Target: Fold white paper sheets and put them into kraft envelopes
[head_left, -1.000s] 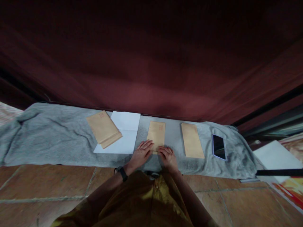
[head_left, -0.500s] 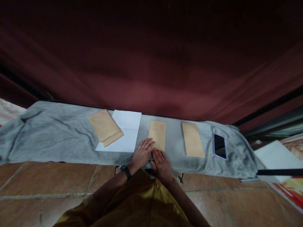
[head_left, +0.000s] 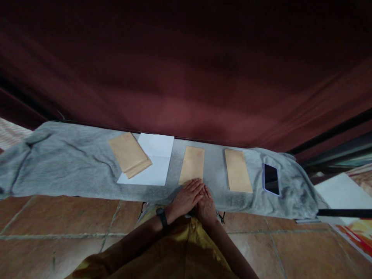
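A brown paper envelope lies flat in front of me on the grey cloth. Across its near edge rests my left hand, fingers stretched out, partly over the fingers of my right hand. My right hand lies flat beside it at the envelope's near right corner, its fingers partly covered. Neither hand grips anything that I can see. To the left, several brown envelopes overlap white sheets of paper. Further right is a stack of brown envelopes.
A phone lies on the right part of the grey cloth. A dark red curtain-like surface rises behind the cloth. Tiled floor lies below the front edge. White board or paper stands at far right.
My left hand has slid right along the envelope's near edge, and now overlaps the right hand. My right hand has shifted slightly right and nearer to me, uncovering the envelope's lower left corner.
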`<state>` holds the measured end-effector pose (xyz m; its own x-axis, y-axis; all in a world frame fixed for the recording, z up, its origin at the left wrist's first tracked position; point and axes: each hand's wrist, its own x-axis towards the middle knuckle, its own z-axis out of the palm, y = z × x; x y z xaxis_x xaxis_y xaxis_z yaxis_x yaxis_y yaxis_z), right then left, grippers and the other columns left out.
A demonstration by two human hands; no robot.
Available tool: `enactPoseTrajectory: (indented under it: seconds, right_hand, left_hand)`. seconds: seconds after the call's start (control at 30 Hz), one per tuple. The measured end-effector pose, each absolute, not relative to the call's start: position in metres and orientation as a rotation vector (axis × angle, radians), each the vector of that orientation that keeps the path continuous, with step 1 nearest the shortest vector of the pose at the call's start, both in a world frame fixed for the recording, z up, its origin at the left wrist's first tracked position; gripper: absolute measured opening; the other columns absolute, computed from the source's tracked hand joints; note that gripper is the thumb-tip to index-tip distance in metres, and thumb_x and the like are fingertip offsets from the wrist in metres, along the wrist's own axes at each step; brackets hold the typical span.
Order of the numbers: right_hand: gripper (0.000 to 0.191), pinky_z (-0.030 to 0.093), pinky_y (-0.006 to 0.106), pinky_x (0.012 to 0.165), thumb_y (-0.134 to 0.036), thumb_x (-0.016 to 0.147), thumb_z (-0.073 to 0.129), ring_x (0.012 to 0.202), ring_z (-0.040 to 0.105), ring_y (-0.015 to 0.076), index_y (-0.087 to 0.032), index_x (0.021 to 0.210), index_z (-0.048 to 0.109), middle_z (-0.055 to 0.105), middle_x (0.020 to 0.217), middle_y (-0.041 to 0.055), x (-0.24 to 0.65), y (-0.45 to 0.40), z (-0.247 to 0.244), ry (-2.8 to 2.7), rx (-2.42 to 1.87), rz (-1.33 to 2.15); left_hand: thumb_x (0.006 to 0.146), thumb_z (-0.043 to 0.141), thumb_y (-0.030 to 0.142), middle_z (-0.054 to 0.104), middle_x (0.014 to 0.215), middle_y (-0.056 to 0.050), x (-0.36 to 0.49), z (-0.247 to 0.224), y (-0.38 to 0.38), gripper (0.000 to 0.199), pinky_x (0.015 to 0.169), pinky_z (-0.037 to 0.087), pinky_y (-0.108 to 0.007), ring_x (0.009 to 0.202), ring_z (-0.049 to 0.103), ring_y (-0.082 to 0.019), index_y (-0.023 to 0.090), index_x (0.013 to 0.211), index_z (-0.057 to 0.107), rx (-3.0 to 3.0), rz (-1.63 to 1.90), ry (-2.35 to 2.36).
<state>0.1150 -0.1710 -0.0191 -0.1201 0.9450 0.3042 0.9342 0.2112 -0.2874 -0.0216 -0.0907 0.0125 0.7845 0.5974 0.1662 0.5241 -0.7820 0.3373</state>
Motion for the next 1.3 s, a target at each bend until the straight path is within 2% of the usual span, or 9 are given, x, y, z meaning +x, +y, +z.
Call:
enactPoseTrajectory:
  seconds: [0.17, 0.37, 0.5, 0.67, 0.77, 1.1, 1.3]
  right_hand:
    - [0.056, 0.027, 0.053, 0.126, -0.020, 0.096, 0.057, 0.148, 0.041, 0.0283, -0.009, 0.150, 0.048, 0.054, 0.152, 0.0190, 0.114, -0.172, -0.020, -2.111, -1.757, 0.026]
    - [0.042, 0.028, 0.053, 0.125, -0.022, 0.101, 0.050, 0.138, 0.053, 0.0255, -0.018, 0.143, 0.058, 0.064, 0.141, 0.0134, 0.110, -0.170, -0.008, -2.056, -1.785, 0.046]
    - [0.046, 0.028, 0.051, 0.125, -0.025, 0.104, 0.043, 0.142, 0.049, 0.0244, -0.016, 0.150, 0.050, 0.060, 0.147, 0.0132, 0.110, -0.169, -0.003, -2.011, -1.793, 0.056]
    - [0.052, 0.029, 0.048, 0.124, -0.028, 0.106, 0.040, 0.146, 0.045, 0.0239, -0.020, 0.157, 0.039, 0.050, 0.157, 0.0094, 0.111, -0.168, -0.002, -2.021, -1.789, 0.047]
    - [0.053, 0.028, 0.048, 0.124, -0.029, 0.106, 0.041, 0.146, 0.044, 0.0236, -0.021, 0.158, 0.037, 0.046, 0.159, 0.0086, 0.111, -0.168, -0.001, -2.031, -1.787, 0.041]
    - [0.052, 0.025, 0.048, 0.125, -0.028, 0.105, 0.041, 0.147, 0.043, 0.0232, -0.021, 0.157, 0.039, 0.046, 0.159, 0.0079, 0.111, -0.166, 0.000, -2.050, -1.809, 0.032]
    - [0.052, 0.023, 0.047, 0.126, -0.027, 0.105, 0.043, 0.145, 0.045, 0.0224, -0.019, 0.156, 0.041, 0.051, 0.155, 0.0096, 0.111, -0.166, -0.012, -2.026, -1.791, 0.007]
  left_hand:
    - [0.109, 0.030, 0.040, 0.038, 0.164, -0.008, -0.014, 0.009, -0.089, 0.054, 0.128, 0.025, -0.041, 0.153, 0.031, -0.018, 0.020, 0.158, 0.036, 2.684, 0.390, 0.956]
    - [0.109, 0.028, 0.043, 0.037, 0.164, -0.010, -0.012, 0.010, -0.054, 0.056, 0.127, 0.022, -0.041, 0.154, 0.029, -0.019, 0.016, 0.157, 0.038, 2.684, 0.303, 0.972]
    - [0.108, 0.029, 0.042, 0.036, 0.165, -0.009, 0.002, 0.011, -0.022, 0.056, 0.128, 0.019, -0.044, 0.155, 0.027, -0.020, 0.019, 0.158, 0.037, 2.704, 0.273, 0.940]
    - [0.105, 0.036, 0.041, 0.037, 0.165, -0.002, 0.024, 0.010, 0.018, 0.052, 0.128, 0.010, -0.055, 0.156, 0.023, -0.024, 0.029, 0.155, 0.043, 2.691, 0.280, 1.019]
    - [0.103, 0.039, 0.039, 0.038, 0.164, -0.002, 0.035, 0.009, 0.034, 0.053, 0.127, 0.006, -0.059, 0.157, 0.021, -0.026, 0.030, 0.155, 0.042, 2.650, 0.255, 1.111]
    - [0.106, 0.035, 0.038, 0.035, 0.166, -0.005, 0.040, 0.009, 0.039, 0.051, 0.125, 0.005, -0.063, 0.156, 0.021, -0.032, 0.026, 0.155, 0.043, 2.625, 0.262, 1.205]
    - [0.104, 0.039, 0.041, 0.035, 0.165, -0.003, 0.003, 0.002, 0.009, 0.054, 0.127, 0.011, -0.058, 0.157, 0.020, -0.027, 0.029, 0.156, 0.040, 2.675, 0.274, 1.148]
